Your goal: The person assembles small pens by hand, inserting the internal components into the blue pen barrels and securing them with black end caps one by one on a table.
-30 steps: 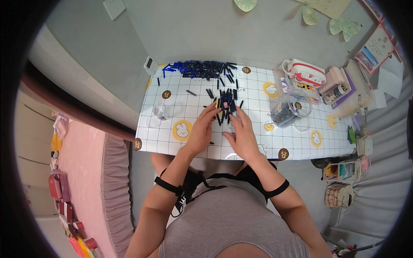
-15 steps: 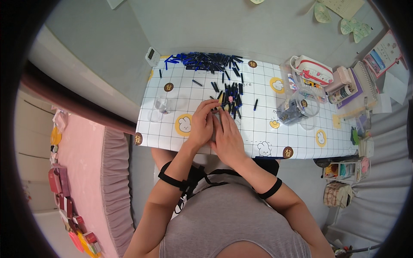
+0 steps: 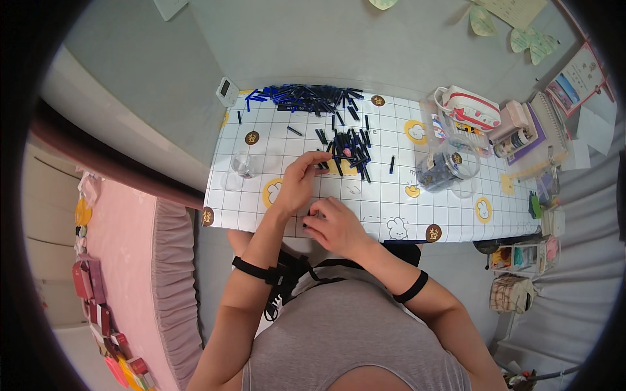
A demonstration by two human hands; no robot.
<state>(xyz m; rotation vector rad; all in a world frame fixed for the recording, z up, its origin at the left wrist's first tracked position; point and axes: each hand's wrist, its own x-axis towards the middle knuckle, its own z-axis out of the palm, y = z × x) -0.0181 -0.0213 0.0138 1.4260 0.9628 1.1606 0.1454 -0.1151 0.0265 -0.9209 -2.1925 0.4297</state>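
Short dark tubes with blue parts, looking like ink cartridges, lie in a loose pile (image 3: 355,143) on the table's middle. At its near left edge, my left hand (image 3: 301,182) is closed, fingertips pinching a thin dark stick (image 3: 340,156) that points right over the pile. A small pink piece (image 3: 347,152) shows beside the stick; whether they are joined I cannot tell. Nearer my body, by the table's front edge, my right hand (image 3: 339,227) is closed with thumb and fingers round a short dark tube (image 3: 306,224), mostly hidden.
A larger heap of tubes (image 3: 313,96) lies along the back wall. Left stands a small clear cup (image 3: 242,165); right, a clear jar (image 3: 435,173) holds dark tubes. A white and red pouch (image 3: 466,107), notebooks (image 3: 542,120) and a white timer (image 3: 226,91) line the table's sides.
My right hand has drawn back from the pile toward the table's front edge, away from my left hand. The left hand stays by the pile, shifted slightly left.
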